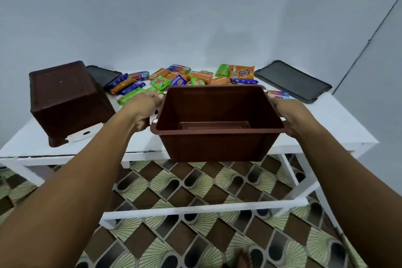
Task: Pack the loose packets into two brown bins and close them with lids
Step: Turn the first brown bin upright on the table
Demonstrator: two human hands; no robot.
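Nearest, the left hand [144, 111] and the right hand [285, 115] held an open brown bin [217, 146] by the two short ends of its rim. The fingers [155, 95] of each hand were curled around the rim and grasped it. Between the fingers the bin was upright, with its mouth up and nothing inside. It seemed to hang in the air at the front edge of the white surface [326, 124], not set down on it.

To the left of the left fingers, a second brown bin [65, 98] stood upside down on the surface. Just beyond the fingers the loose packets [195, 78], orange, green and blue, lay in a heap, none of them in a bin. One dark lid [102, 75] lay behind the upturned bin, and a second dark lid [293, 80] lay beyond the right fingers and to their right.

By my judgement the task was only at its beginning. One bin was in hand, the other needed turning over, all packets waited to be packed, and both lids were off.
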